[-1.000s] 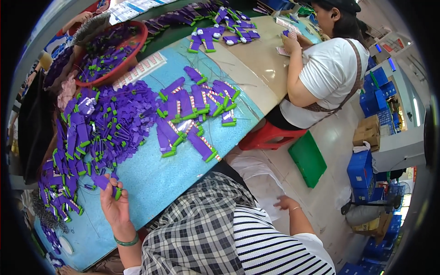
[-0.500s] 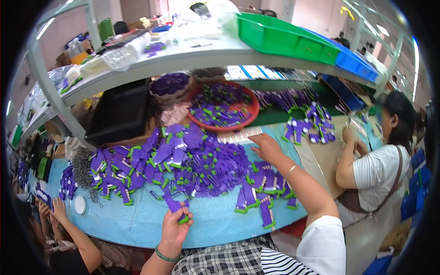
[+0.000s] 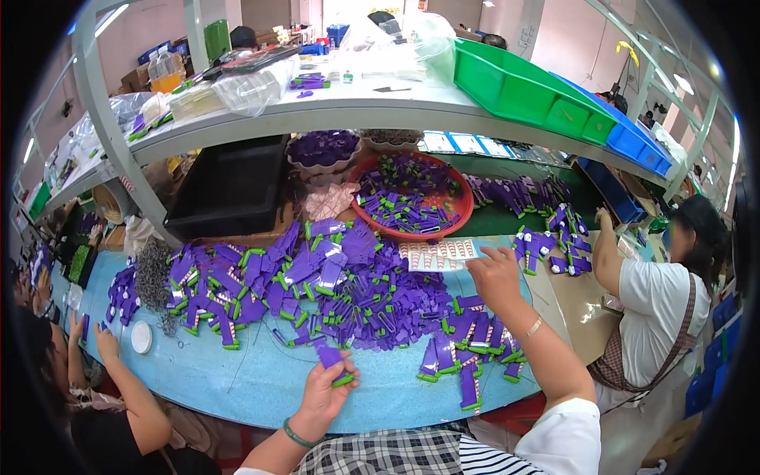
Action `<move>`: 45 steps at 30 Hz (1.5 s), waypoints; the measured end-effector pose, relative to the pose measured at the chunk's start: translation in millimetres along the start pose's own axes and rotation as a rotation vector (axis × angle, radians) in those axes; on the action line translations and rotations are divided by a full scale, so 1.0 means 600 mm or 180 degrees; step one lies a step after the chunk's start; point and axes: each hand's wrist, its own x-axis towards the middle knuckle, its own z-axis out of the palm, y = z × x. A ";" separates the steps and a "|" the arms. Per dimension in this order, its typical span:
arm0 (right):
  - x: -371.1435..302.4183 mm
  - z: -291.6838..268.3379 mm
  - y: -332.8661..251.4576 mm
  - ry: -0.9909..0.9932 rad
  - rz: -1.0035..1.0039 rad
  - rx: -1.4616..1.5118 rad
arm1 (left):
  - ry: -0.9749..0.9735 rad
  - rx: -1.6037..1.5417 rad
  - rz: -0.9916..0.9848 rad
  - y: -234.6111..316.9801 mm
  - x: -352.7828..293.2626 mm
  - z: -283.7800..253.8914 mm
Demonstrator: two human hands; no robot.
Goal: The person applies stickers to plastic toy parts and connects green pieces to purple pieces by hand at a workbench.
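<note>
In my left hand [image 3: 323, 396], near the front edge of the blue tabletop, a flat purple plastic piece with a green end [image 3: 332, 362] is pinched between thumb and fingers. My right hand [image 3: 497, 279] is at the right end of a white sheet of red-patterned stickers [image 3: 439, 256], its fingers bent together; whether a sticker is between them is too small to tell. A large heap of purple and green pieces [image 3: 372, 297] lies between my hands and farther left. Below my right forearm is a smaller group of such pieces [image 3: 469, 388] with patterned strips on them.
Behind the heap stand a red basin [image 3: 467, 218] of purple and green parts and a black tray [image 3: 226, 194]. A white shelf [image 3: 332, 107] spans above, holding a green bin [image 3: 522, 95]. Co-workers sit at left and right [image 3: 661, 301]. A white round lid [image 3: 142, 337] lies at left.
My right hand has come down to the sheet's right end, its spread fingers now drawn together. My left hand still holds the purple piece. The whole view has shifted slightly.
</note>
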 end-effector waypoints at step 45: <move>-0.150 -0.137 -0.218 -0.1266 0.0615 0.1319 | 0.0296 0.2047 0.1143 0.002 -0.069 -0.055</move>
